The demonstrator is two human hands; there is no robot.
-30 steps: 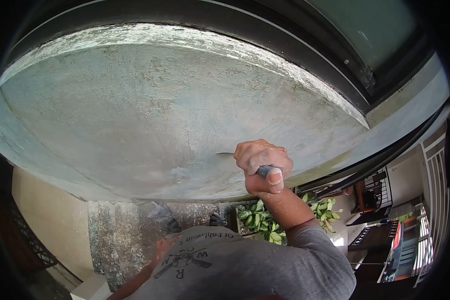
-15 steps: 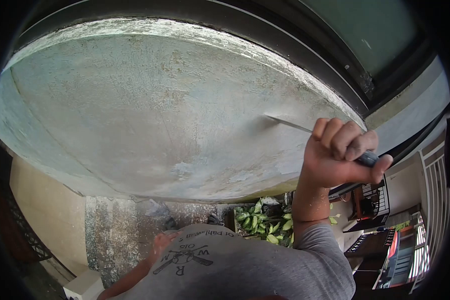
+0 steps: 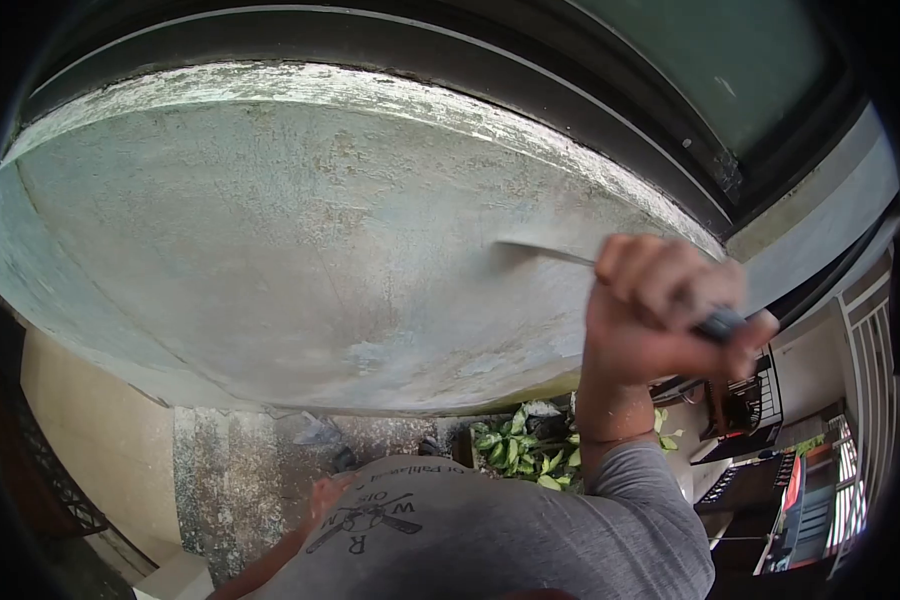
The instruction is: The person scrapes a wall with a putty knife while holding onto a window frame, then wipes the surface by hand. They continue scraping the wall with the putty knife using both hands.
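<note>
a sec ago the right hand (image 3: 660, 315) is low at mid wall (image 3: 270, 230). half a sec ago it's up and over to the right, nr the dark window frame (image 3: 570, 90). now it slides a bit back left and the blade (image 3: 545, 253) tip goes with it. hand's blurred, so prob mid-stroke. looks like the scraping goes on in short passes under the frame, and the pale wall shows no clear fresh mark yet.

fingers (image 3: 650, 270) are wrapped tight round the dark handle (image 3: 718, 322), thumb on the lower side. the thin blade sticks out left of the knuckles, lying nearly flat w/ its tip on or just off the wall, can't tell which.

left hand (image 3: 325, 495) hangs low by the grey shirt (image 3: 490, 540), well apart from the tool. too small to tell if it's open or closed. green plant (image 3: 515, 450) sits below.
</note>
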